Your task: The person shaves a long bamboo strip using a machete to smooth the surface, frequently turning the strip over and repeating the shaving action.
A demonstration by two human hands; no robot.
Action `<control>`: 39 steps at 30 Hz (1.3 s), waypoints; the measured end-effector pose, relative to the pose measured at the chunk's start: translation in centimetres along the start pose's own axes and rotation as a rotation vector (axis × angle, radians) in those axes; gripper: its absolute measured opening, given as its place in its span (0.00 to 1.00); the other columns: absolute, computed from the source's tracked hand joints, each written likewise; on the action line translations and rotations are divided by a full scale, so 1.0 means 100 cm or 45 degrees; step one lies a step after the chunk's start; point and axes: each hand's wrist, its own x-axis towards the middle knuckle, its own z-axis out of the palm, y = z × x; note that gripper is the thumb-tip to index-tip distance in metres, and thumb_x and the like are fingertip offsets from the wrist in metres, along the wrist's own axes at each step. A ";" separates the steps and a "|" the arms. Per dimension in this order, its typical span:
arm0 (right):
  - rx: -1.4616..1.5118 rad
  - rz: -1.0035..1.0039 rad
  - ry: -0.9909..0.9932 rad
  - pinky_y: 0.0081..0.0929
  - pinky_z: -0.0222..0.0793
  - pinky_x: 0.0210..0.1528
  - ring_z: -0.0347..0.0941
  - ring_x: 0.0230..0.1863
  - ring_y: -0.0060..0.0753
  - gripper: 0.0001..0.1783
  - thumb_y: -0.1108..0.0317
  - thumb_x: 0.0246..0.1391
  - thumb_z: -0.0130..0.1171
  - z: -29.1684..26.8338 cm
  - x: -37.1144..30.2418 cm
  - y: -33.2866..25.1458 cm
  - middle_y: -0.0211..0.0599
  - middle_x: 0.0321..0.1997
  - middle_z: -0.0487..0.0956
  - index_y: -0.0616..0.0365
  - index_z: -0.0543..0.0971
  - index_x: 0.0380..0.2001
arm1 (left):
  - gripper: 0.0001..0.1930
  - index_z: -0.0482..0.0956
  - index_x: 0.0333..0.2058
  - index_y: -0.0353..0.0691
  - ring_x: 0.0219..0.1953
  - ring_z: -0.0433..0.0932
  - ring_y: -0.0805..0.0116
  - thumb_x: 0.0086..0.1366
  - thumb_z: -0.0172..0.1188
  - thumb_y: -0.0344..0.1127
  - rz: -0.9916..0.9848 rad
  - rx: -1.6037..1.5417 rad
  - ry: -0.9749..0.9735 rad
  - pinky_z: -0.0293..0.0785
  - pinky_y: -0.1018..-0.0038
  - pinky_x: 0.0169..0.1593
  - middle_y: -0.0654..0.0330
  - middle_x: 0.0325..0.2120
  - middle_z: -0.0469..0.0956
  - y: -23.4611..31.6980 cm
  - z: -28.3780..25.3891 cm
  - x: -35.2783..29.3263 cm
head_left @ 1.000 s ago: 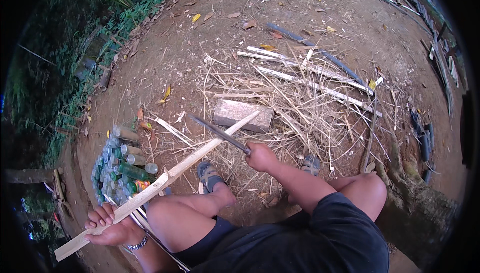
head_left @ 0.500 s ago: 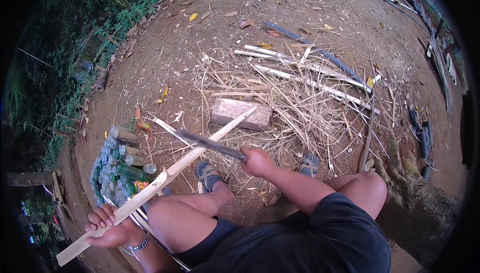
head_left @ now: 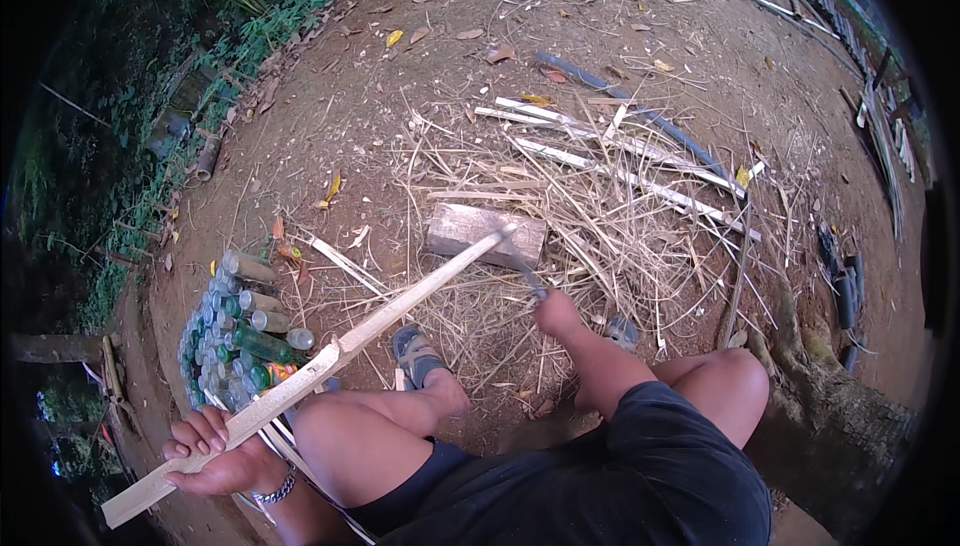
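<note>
A long pale split-bamboo strip (head_left: 390, 314) slants across my lap, with a knotty joint partway along it. My left hand (head_left: 218, 454) is closed around its lower part at the lower left. The strip's far tip rests at or just over a short wooden block (head_left: 468, 228) on the ground. In my right hand (head_left: 558, 314) is a machete (head_left: 522, 264), gripped by its handle. The blade points up and to the left, slightly blurred, its end at the strip's tip. I cannot tell whether blade and strip touch.
Shavings (head_left: 620, 246) and several pale strips (head_left: 640, 181) litter the dirt beyond the block, beside a grey pipe (head_left: 640, 101). Stacked glass bottles (head_left: 240, 336) stand left of my leg. A thick tree root (head_left: 830, 386) lies at the right.
My right hand has moved right, and the machete has swung from across the strip's middle to its far tip. My left hand keeps its grip, almost unmoved.
</note>
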 end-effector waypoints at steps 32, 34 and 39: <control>2.557 -0.298 0.342 0.23 0.66 0.22 0.65 0.22 0.22 0.07 0.69 0.61 0.56 -0.127 -0.031 -0.178 0.30 0.29 0.69 0.58 0.69 0.35 | 0.44 0.63 0.61 0.38 0.50 0.72 0.57 0.64 0.39 0.74 -0.318 0.027 0.234 0.69 0.59 0.53 0.52 0.44 0.74 -0.017 -0.021 0.017; 2.568 -0.461 0.479 0.23 0.67 0.23 0.66 0.22 0.22 0.07 0.70 0.60 0.57 -0.174 -0.042 -0.187 0.29 0.27 0.69 0.59 0.70 0.37 | 0.47 0.59 0.64 0.37 0.57 0.69 0.61 0.64 0.37 0.75 -0.919 0.387 0.247 0.67 0.59 0.57 0.52 0.54 0.72 -0.052 -0.056 0.016; 2.158 -1.002 0.725 0.21 0.67 0.24 0.69 0.23 0.20 0.09 0.72 0.57 0.62 -0.251 -0.057 -0.195 0.29 0.27 0.73 0.60 0.73 0.38 | 0.30 0.70 0.58 0.35 0.53 0.76 0.64 0.71 0.49 0.55 -1.342 1.362 -1.346 0.71 0.65 0.54 0.56 0.51 0.78 -0.089 -0.040 -0.018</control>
